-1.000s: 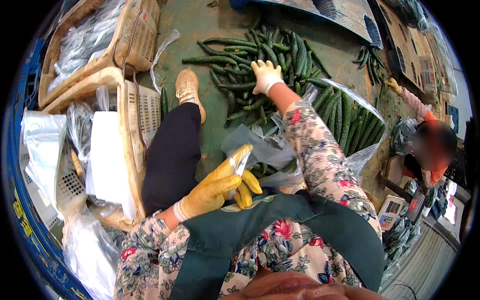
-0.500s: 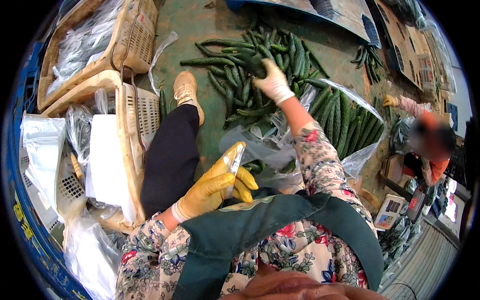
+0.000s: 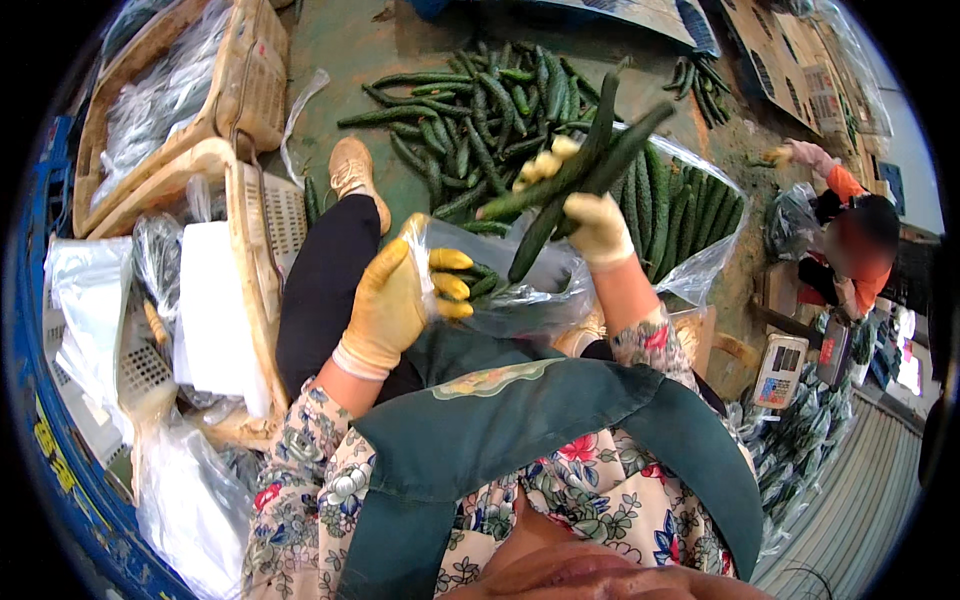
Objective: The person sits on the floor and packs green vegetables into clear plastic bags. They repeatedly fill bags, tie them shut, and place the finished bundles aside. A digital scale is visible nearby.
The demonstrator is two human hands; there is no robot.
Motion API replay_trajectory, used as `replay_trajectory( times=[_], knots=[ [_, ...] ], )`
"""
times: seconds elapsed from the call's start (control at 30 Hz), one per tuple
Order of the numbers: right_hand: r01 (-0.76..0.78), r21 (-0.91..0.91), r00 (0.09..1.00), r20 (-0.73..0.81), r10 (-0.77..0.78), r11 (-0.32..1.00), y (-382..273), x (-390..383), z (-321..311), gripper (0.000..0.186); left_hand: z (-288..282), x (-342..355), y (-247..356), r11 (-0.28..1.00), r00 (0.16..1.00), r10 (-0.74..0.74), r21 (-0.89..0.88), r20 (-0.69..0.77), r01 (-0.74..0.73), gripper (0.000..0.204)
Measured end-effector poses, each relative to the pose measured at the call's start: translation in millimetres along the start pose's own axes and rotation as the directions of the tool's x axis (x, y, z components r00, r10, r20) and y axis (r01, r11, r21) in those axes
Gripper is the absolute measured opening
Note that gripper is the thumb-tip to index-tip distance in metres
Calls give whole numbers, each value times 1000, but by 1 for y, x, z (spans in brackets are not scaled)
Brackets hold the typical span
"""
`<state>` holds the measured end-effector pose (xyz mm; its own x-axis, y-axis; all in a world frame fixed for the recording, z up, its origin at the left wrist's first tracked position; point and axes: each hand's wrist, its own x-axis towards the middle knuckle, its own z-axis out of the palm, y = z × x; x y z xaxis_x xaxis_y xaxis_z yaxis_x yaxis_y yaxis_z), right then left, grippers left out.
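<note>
My left hand (image 3: 390,295), in a yellow glove, grips the edge of a clear plastic bag (image 3: 520,305) in front of my lap; some cucumbers show at that bag's mouth. Raised just above and right of it, my right hand (image 3: 585,215), in a pale yellow glove, is closed on long dark green cucumbers (image 3: 630,145), which lie at a slant and cross one another. Behind them is a loose pile of cucumbers (image 3: 450,130) on the green floor. Beside my right hand lies a large clear bag packed with cucumbers (image 3: 705,215) in a row.
Pale plastic crates (image 3: 250,80) with plastic bags stand at the left, inside a blue frame (image 3: 50,420). A co-worker (image 3: 860,270) in orange sits at the right near a scale (image 3: 775,370). Blue panels (image 3: 620,20) and a small cucumber bunch (image 3: 700,90) lie at the top.
My right hand has lifted cucumbers from the pile and drawn them back toward me. My left hand has risen with the plastic bag, which now spreads further out below the cucumbers.
</note>
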<state>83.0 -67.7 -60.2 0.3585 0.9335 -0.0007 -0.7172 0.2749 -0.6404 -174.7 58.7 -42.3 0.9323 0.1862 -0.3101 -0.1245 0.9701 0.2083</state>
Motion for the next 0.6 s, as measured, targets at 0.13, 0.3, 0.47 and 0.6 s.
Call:
replay_trajectory(
  times=[0.13,0.3,0.47,0.6],
  knots=[
    [-292,-508,950,-61,305,810,30,-55,23,64,-1,0,2,1000,1000,21,6,-18,-21,57],
    [-193,-968,903,-110,416,162,84,-82,-32,57,-2,-8,1,999,1000,7,52,8,-7,60],
    [-260,-852,474,-523,708,-455,126,-93,-92,66,11,-12,-14,944,967,-241,253,85,212,82],
    [-129,-991,547,-101,831,-35,142,-71,-107,56,17,-14,-23,873,912,-401,338,90,350,84]
  ],
)
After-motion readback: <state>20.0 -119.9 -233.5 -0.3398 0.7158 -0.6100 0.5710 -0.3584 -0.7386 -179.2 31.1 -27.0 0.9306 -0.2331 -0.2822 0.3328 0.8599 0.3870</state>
